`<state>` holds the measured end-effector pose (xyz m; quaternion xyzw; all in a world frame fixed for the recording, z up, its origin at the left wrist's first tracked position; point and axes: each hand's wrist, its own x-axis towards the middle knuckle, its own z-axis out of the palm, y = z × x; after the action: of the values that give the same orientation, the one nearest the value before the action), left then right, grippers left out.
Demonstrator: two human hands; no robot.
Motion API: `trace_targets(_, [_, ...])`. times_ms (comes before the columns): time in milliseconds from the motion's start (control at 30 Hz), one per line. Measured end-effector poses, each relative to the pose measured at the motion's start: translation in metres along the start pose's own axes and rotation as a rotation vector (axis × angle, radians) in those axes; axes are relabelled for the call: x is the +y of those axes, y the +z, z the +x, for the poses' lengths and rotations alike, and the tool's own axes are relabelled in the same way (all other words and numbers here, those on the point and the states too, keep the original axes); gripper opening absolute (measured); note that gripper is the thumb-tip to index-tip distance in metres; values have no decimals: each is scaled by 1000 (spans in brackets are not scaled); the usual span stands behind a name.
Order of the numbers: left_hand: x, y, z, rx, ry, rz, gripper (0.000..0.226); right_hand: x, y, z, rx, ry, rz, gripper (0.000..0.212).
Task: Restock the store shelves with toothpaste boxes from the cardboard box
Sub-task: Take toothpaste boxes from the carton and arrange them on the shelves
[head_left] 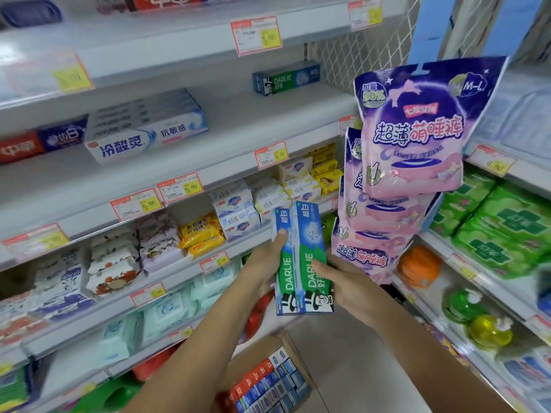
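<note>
A strip of purple-and-pink hanging packs (411, 129) drops from 1 o'clock to 4 o'clock. Its lowest pack sits just beside the right hand (343, 281); whether they touch cannot be told. At 9 to 10 o'clock a stack of white toothpaste boxes (146, 129) lies on the toothpaste shelf (268, 114), with a red-and-blue box (41, 141) beside it at the frame edge. A single Darlie box on the shelf (286, 77) lies flat at 12 o'clock, far back, with bare shelf in front of it. Price tags (256, 35) hang from the shelf edges. Soap packs (235, 210) fill the shelf below, and wet wipes (167, 308) lie at 7 o'clock. Green packs (507, 228) fill the side shelves at 3 o'clock.

Two Darlie toothpaste boxes (301, 257) stand upright side by side, just below the middle of the view toward 5 o'clock. They are blue on top and green below, with a top-hatted figure at the base. The left hand (268, 263) grips the left box with its thumb across the front. The right hand grips the right box the same way.

The cardboard box (253, 356) sits on the floor at 6 o'clock, packed with small red and blue cartons. The left forearm covers part of it and the frame edge cuts it off. The fingers behind the boxes are hidden. The left side is blurred and its price figures are unreadable.
</note>
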<state>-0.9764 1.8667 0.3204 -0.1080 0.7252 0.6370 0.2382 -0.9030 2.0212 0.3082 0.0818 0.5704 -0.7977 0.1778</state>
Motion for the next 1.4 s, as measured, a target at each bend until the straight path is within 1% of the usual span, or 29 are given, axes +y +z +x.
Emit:
trace_targets(67, [5,6,-2,-32,36,79,79,-9,0,-2,-15,-14,-47,51])
trace_targets(133, [14,12,-4,-48,25,124,93,-20,3,-1,39,-47,-108,41])
trace_targets(167, [22,16,-11,-58,52,93,88,-25,6,0,73,-78,-147,34])
trace_targets(233, [33,24,-18,-87,162,-44,54,-35,14,3,158,-150,-198,24])
trace_targets(267, [38,27,-16,-95,192,-99,43,-39,19,5,201,-182,-170,22])
trace_targets(333, [51,31,-19,-82,257,-169,30,-50,30,8,252,-234,-40,18])
trace_targets(367, [58,33,-19,-74,291,-168,30,-56,34,10,272,-261,4,19])
trace_targets(400, [67,35,-21,-71,314,-138,37,-63,37,12,288,-290,36,20])
trace_targets(433, [73,35,-19,-65,343,-87,51,-72,40,16,307,-324,71,21])
trace_targets(500, [86,32,-21,-68,397,89,81,-90,43,27,309,-398,156,23])
trace_targets(533, [92,28,-22,-83,417,202,89,-98,44,35,300,-425,194,23])
trace_targets(600, [105,20,-22,-123,440,402,92,-115,47,48,282,-451,254,24])
trace_targets(633, [114,14,-21,-121,468,461,92,-123,48,56,278,-456,267,24])
trace_targets(667, [126,8,-19,-99,489,485,91,-130,49,65,259,-461,277,24])
trace_targets(733, [153,-3,-13,-20,527,439,88,-148,50,83,183,-472,302,24])
trace_targets(767, [167,-8,-7,31,542,424,86,-157,50,90,152,-485,279,25])
trace_targets(800, [182,-11,-1,69,553,433,81,-166,50,98,148,-493,203,27])
trace_targets(833, [194,-14,6,96,566,454,73,-175,49,103,178,-497,70,30])
trace_targets(900, [217,-17,24,159,585,552,52,-192,39,118,284,-512,-286,42])
trace_targets(933, [227,-19,34,189,593,619,45,-199,32,128,360,-526,-470,47])
trace_targets(967, [236,-19,43,207,600,686,43,-206,23,138,428,-541,-648,50])
trace_targets(1033, [251,-20,66,227,588,810,47,-215,3,163,519,-546,-972,52])
trace_targets(1100, [259,-20,89,227,558,884,54,-216,-20,193,562,-519,-1188,51])
trace_targets(1167, [264,-18,111,204,551,923,54,-210,-41,216,613,-507,-1306,52])
trace_targets(1200, [264,-17,120,186,547,942,55,-207,-48,222,654,-530,-1326,57])
trace_targets(1267, [263,-18,141,140,537,940,62,-198,-55,228,743,-638,-1329,69])
trace_targets(1300, [263,-20,150,126,540,909,66,-195,-56,228,800,-709,-1319,71])
trace_targets(1367, [267,-21,166,123,564,854,69,-192,-53,228,924,-808,-1243,57])
trace_targets(1400, [269,-22,174,138,588,833,69,-190,-52,230,965,-830,-1220,50])
